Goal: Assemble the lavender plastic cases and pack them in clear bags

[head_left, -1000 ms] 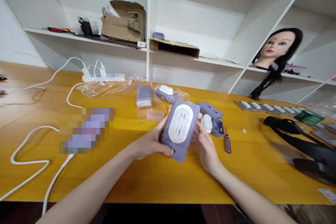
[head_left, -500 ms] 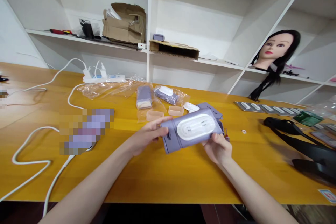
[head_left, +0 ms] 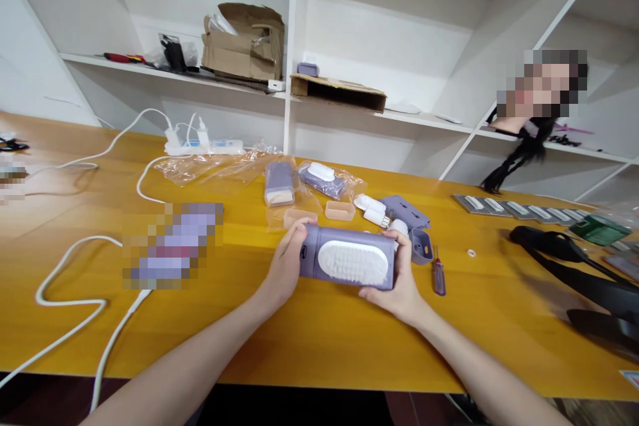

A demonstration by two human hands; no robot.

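Both hands are on the job here: the left hand [head_left: 286, 265] and the right hand [head_left: 399, 283] are closed around opposite ends of a lilac plastic brush [head_left: 313, 259], which sits level between them. Its white bristle pad [head_left: 353, 263] faces up, and I can't tell if the brush is touching the orange wooden table [head_left: 319, 346] underneath.

Just past the right hand there's a small lilac cup-shaped piece [head_left: 421, 246], with a little red-handled screwdriver [head_left: 439, 277] beside it, off to the right. Beyond the fingertips of that hand sits a flat lilac plate [head_left: 404, 212], plus a white bristle piece [head_left: 370, 208] nearer the middle.

Straight ahead of the gap between the hands are two peach plastic trays [head_left: 319, 214], and behind those are two lilac items in clear plastic bags [head_left: 299, 183]. Left of the left hand there's a pixelated blob [head_left: 170, 246] I can't make out, and a white cable [head_left: 70, 299] loops past it. Well ahead of the hands is a white power strip [head_left: 202, 147]. Far right of the right hand lies a black strap [head_left: 564, 259].
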